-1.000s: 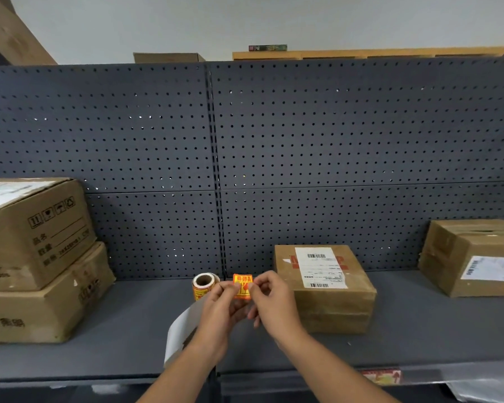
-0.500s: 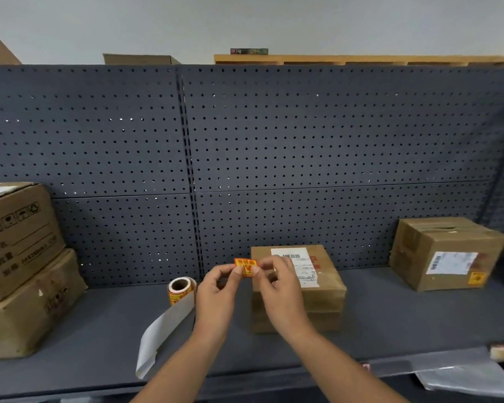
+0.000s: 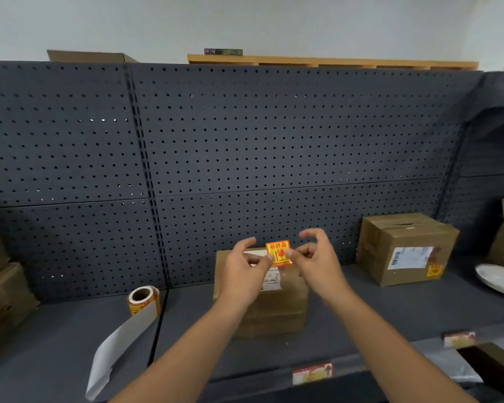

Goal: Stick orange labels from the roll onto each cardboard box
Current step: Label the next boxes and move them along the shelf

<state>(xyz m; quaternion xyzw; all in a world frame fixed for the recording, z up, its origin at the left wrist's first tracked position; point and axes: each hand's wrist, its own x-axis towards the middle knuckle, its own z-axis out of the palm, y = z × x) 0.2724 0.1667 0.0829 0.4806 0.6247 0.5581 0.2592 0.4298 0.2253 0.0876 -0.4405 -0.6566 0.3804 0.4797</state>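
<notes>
Above the middle cardboard box (image 3: pixel 274 309), both hands hold one orange label (image 3: pixel 278 253) between them. The left hand (image 3: pixel 243 276) pinches the label's left edge and the right hand (image 3: pixel 317 264) pinches its right edge; the remaining fingers of each hand are spread and loosely curled above. The label stands upright, its printed face toward the camera, its long axis running top to bottom, with red characters along the top and red symbols below. It hangs over the box's top, close to the white shipping label (image 3: pixel 269 279), and whether it touches the box cannot be told.

The label roll (image 3: pixel 143 301) lies on its side on the dark grey shelf (image 3: pixel 56 359) to the left of that box, its hollow core facing up and toward the camera. One strip of white backing paper (image 3: pixel 120 344) trails from it toward the shelf's front edge.

One label is in the hands and a second orange label (image 3: pixel 434 270) is stuck at the lower right of the front face of the right-hand box (image 3: pixel 402 248), beside its white shipping label. Two more cardboard boxes (image 3: pixel 0 298) sit stacked at the far left edge, only partly seen. A white plate (image 3: pixel 496 279) rests at the far right. Behind everything rises a dark pegboard (image 3: pixel 245 141)
</notes>
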